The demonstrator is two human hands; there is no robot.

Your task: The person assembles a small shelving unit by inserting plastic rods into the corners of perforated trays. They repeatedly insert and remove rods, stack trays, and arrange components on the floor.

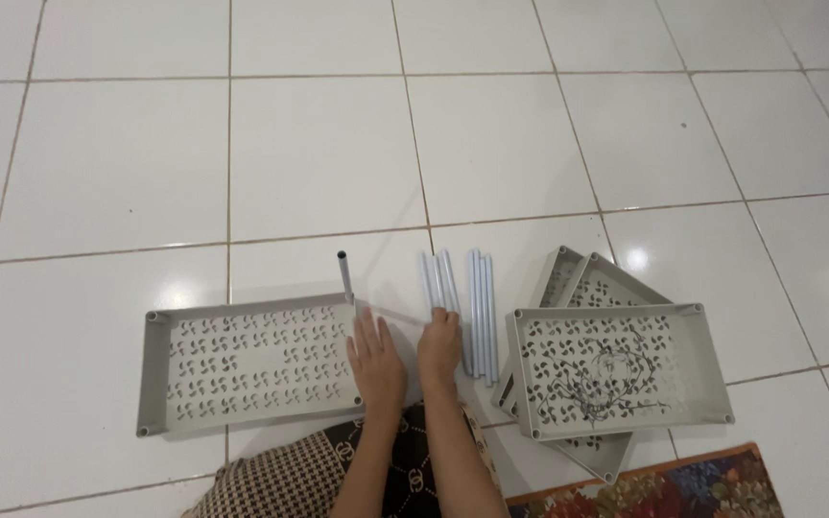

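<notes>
A grey perforated shelf tray (242, 363) lies on the white tiled floor, with one grey tube (344, 276) standing upright in its far right corner socket. My left hand (374, 360) rests flat on the tray's right edge, holding nothing. Just to the right, my right hand (439, 343) lies on the near ends of several pale grey tubes (462, 297) laid side by side on the floor, fingers curled over one of them.
Three more grey perforated trays (616, 369) are stacked unevenly at the right, the top one scribbled with dark lines. A patterned rug corner (664, 489) shows at the bottom right. My patterned clothing (290, 484) fills the bottom middle.
</notes>
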